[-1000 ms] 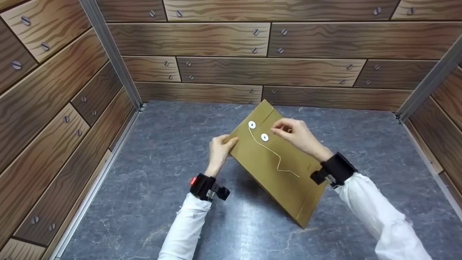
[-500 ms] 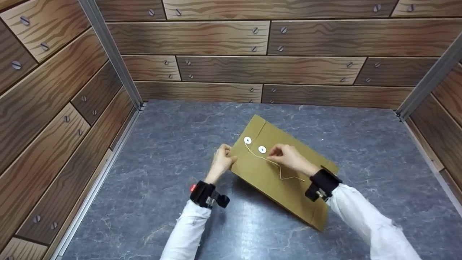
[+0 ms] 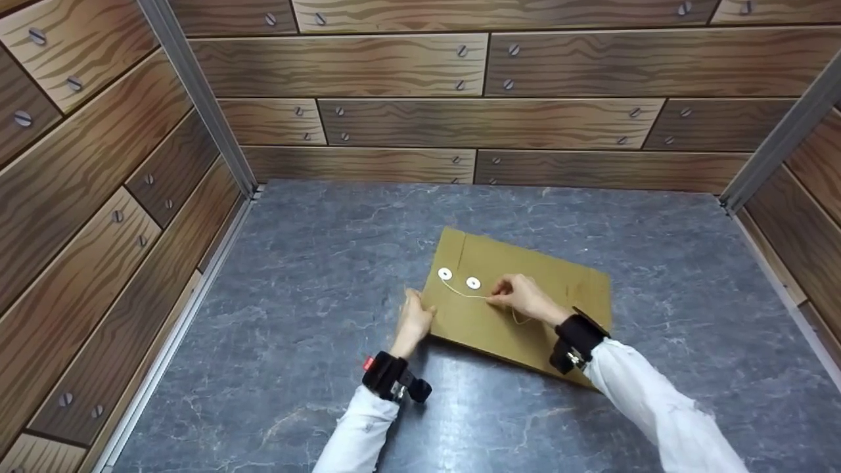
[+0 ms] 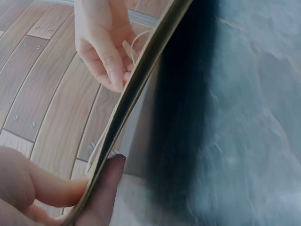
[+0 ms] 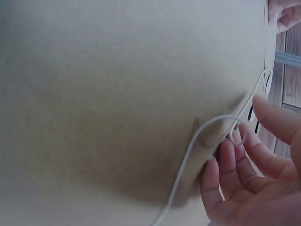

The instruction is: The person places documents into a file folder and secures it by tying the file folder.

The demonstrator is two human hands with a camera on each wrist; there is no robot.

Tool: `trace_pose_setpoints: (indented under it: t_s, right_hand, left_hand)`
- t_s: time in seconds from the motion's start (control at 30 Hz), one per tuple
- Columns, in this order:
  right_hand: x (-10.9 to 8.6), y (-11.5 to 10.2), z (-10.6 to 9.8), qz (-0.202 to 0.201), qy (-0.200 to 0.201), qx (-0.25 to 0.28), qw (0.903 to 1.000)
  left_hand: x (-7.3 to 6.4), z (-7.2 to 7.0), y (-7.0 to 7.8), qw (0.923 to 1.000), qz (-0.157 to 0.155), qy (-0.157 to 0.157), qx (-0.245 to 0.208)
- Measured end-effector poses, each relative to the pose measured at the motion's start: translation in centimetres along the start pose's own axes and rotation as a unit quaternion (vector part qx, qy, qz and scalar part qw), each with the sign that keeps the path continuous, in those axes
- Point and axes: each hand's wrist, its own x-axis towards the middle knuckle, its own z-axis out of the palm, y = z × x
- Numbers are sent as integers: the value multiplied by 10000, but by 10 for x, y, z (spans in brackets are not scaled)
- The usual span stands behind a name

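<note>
A brown paper envelope (image 3: 545, 263) lies at a slant over the grey floor, its left side raised. Two white round paper buttons (image 3: 473, 283) sit near its flap, and a thin pale string (image 3: 465, 293) runs from the outer one. My left hand (image 3: 415, 320) grips the left edge, thumb on top and fingers beneath, as the left wrist view shows. Over the middle of the envelope, my right hand (image 3: 523, 297) pinches the string at its fingertips. Beyond those fingers the string's loose end (image 5: 181, 172) curves away above the paper in the right wrist view.
Wood-patterned panels (image 3: 394, 125) stand at the back and on both sides, joined by grey metal corner posts (image 3: 197, 92). The grey marbled surface (image 3: 315, 263) spreads around the envelope. Both wrists carry black camera straps (image 3: 384, 374).
The envelope has been lowered and turned flatter, its top corner coming down. My right hand has moved down from beside the buttons and taken hold of the string; my left hand has dropped with the edge.
</note>
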Motion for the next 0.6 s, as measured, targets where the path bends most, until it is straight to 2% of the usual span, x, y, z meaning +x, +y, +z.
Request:
trace_pose_setpoints:
  t_s: [0.03, 0.07, 0.13, 0.17, 0.27, 0.33, 0.47, 0.6]
  right_hand:
    - [0, 3, 1, -1, 17, 3, 10000]
    - [0, 7, 2, 3, 29, -10, 10000]
    - [0, 13, 4, 79, 34, 24, 10000]
    - [-1, 15, 5, 98, 23, 47, 9999]
    - [-1, 19, 6, 109, -60, 107, 9999]
    - [-1, 21, 6, 48, -82, 118, 9999]
    - [-2, 22, 6, 6, -106, 69, 9999]
    - [-4, 23, 5, -66, -114, 150, 9998]
  left_hand:
    - [-18, -21, 30, 9996, -162, -216, 51]
    - [-33, -38, 54, 9987, -281, -383, 159]
    - [-52, -61, 86, 9943, -509, -795, 488]
    - [-58, -67, 94, 9918, -526, -916, 722]
    - [-65, -73, 101, 9840, -474, -1179, 1251]
    - [-66, -72, 100, 9807, -340, -1233, 1481]
    - [-68, -71, 99, 9763, -247, -1374, 1651]
    - [-72, -72, 100, 9664, 66, -1378, 2168]
